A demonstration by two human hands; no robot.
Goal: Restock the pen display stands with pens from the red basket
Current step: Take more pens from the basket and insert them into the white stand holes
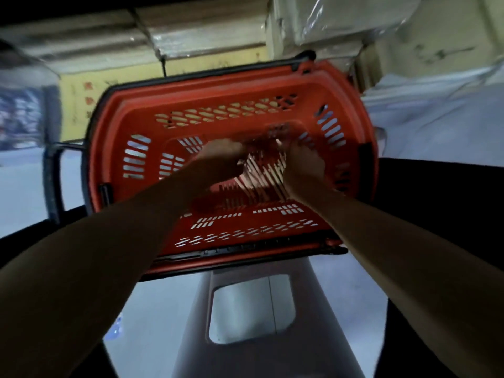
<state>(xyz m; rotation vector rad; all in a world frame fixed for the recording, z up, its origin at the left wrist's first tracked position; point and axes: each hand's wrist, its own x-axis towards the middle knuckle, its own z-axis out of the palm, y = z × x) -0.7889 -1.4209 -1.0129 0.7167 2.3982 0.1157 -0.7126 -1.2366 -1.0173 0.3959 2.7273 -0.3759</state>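
The left hand [223, 156] and right hand [304, 166] were in the basket [109, 126] among the pens [261, 177]; blur hid whether either gripped any. No stand was in sight, so restocking looked barely begun.

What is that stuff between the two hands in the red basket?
A bunch of pale pens lies between the left hand and the right hand, inside the red basket, in the head view. It is blurred.

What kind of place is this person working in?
Probably a shop or its stockroom: a red shopping basket holding pens sits on a plastic stool, with plastic-wrapped cartons stacked behind it.
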